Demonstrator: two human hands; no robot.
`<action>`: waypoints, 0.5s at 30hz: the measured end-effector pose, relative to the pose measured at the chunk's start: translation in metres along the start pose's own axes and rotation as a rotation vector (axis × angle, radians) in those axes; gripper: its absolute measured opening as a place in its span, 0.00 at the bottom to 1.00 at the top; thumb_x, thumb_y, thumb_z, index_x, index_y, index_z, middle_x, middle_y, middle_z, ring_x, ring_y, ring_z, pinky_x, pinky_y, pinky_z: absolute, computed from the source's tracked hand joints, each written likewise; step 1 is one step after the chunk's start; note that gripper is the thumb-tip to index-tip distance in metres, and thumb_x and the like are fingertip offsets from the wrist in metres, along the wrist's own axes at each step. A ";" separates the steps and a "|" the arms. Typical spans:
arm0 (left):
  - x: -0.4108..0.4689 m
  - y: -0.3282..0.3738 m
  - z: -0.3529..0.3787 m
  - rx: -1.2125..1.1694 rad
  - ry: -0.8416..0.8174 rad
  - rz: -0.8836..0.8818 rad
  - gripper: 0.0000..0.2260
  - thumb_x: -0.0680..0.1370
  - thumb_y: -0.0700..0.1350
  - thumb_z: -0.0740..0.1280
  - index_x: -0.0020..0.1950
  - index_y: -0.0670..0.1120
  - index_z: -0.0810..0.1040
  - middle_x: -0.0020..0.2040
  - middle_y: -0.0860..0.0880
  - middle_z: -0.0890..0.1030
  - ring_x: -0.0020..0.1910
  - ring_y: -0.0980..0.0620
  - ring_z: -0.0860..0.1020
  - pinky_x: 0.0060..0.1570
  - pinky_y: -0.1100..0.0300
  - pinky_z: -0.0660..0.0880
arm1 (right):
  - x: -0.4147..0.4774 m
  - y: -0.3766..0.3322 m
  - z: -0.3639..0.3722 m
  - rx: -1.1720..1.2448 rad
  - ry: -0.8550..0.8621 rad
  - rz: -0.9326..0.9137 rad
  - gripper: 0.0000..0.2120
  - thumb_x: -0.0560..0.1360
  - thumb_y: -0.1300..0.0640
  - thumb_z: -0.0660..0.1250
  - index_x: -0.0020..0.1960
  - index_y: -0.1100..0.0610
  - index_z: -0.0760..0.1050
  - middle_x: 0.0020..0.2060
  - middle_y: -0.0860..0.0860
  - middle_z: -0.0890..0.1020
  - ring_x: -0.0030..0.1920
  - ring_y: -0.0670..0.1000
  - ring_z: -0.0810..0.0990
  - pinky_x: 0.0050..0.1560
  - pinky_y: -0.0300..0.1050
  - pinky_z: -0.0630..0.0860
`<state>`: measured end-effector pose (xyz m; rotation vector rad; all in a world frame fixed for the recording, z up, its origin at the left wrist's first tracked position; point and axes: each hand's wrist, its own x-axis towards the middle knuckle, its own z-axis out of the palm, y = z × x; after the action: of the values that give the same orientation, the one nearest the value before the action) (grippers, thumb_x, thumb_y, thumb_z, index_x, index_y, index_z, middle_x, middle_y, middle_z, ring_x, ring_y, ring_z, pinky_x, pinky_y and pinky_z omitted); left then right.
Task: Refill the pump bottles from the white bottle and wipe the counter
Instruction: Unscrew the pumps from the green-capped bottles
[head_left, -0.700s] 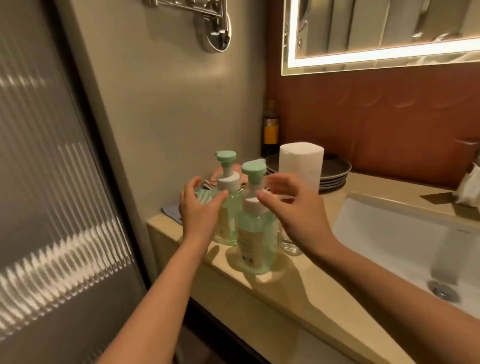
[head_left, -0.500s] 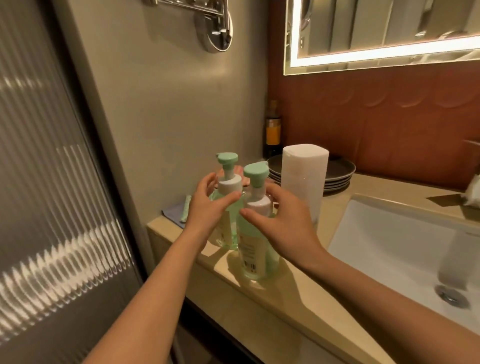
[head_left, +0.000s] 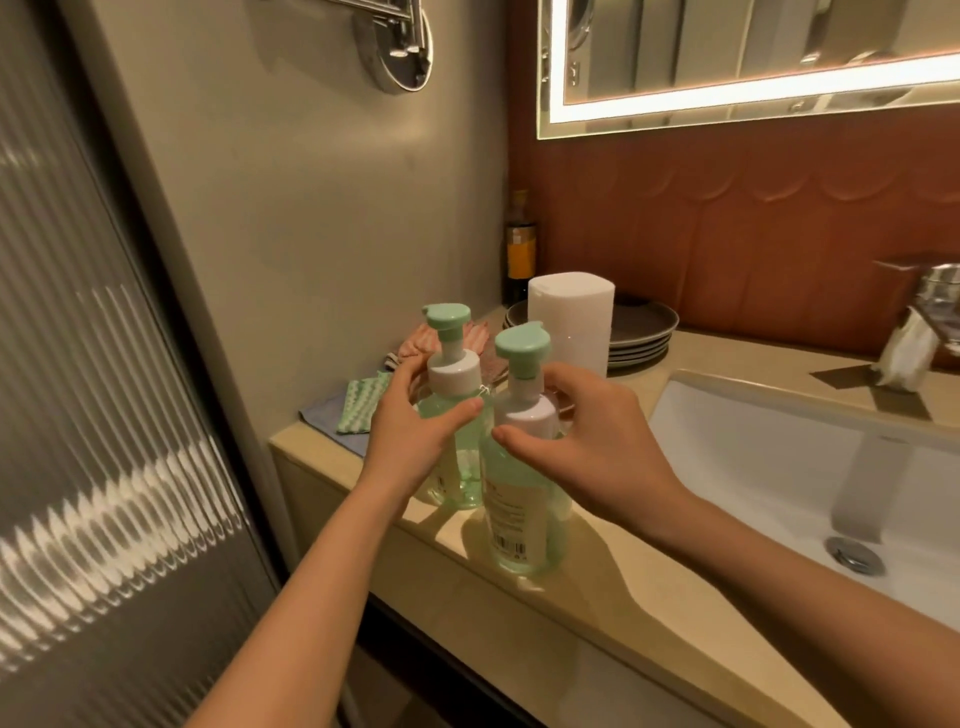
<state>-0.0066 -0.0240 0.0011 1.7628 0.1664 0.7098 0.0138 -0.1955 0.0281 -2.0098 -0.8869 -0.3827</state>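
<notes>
Two clear plastic bottles of pale green liquid, each with a mint-green pump head and a white collar, stand upright and touching near the front edge of the beige stone desk (head_left: 597, 613). The left hand (head_left: 415, 436) holds the farther pump bottle (head_left: 460, 467) at its shoulder. Its thumb lies across the front just under the collar and its fingers curl round the far side. The right hand (head_left: 602, 441) holds the nearer pump bottle (head_left: 519, 514) in much the same way, with the thumb tip on the front below the collar and the fingers wrapped behind the neck. The two thumbs point toward each other, close but apart.

Just beyond the right hand's fingers the tall white bottle (head_left: 569, 317), a rounded-square plastic one with a flat top, stands upright in front of a stack of dark grey plates (head_left: 647, 332). Farther back, in the corner, is a dark glass bottle with an orange label (head_left: 521, 249).

Beyond the left hand, on its outer side, a green-and-white striped cloth (head_left: 363, 397) lies partly on a blue cloth (head_left: 324, 421). A pink striped cloth (head_left: 475, 338) lies behind the farther pump bottle. On the outer side of the right hand a white sink basin (head_left: 753, 467) is sunk into the desk, with a chrome drain (head_left: 854, 555) at its bottom.
</notes>
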 end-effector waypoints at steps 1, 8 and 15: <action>-0.002 0.001 0.001 -0.001 -0.011 0.002 0.26 0.71 0.39 0.74 0.64 0.54 0.68 0.60 0.57 0.74 0.61 0.59 0.71 0.62 0.59 0.68 | -0.003 0.001 -0.005 0.000 -0.007 0.009 0.16 0.68 0.48 0.73 0.54 0.51 0.77 0.45 0.42 0.80 0.45 0.39 0.76 0.43 0.35 0.75; -0.022 0.008 0.016 0.032 -0.053 0.028 0.29 0.73 0.42 0.73 0.69 0.56 0.64 0.64 0.61 0.69 0.67 0.60 0.66 0.64 0.59 0.66 | -0.024 0.006 -0.033 -0.006 -0.025 0.033 0.21 0.67 0.47 0.73 0.58 0.50 0.76 0.49 0.42 0.80 0.47 0.38 0.75 0.42 0.26 0.71; -0.084 0.013 0.064 0.126 0.393 0.282 0.31 0.74 0.64 0.60 0.70 0.45 0.65 0.72 0.49 0.65 0.73 0.52 0.58 0.72 0.52 0.55 | -0.034 0.010 -0.055 0.015 -0.075 0.029 0.18 0.66 0.45 0.73 0.54 0.48 0.76 0.47 0.41 0.80 0.48 0.36 0.75 0.44 0.26 0.70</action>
<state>-0.0434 -0.1196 -0.0277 1.7678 0.2348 1.2738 0.0013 -0.2591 0.0340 -2.0321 -0.9026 -0.2851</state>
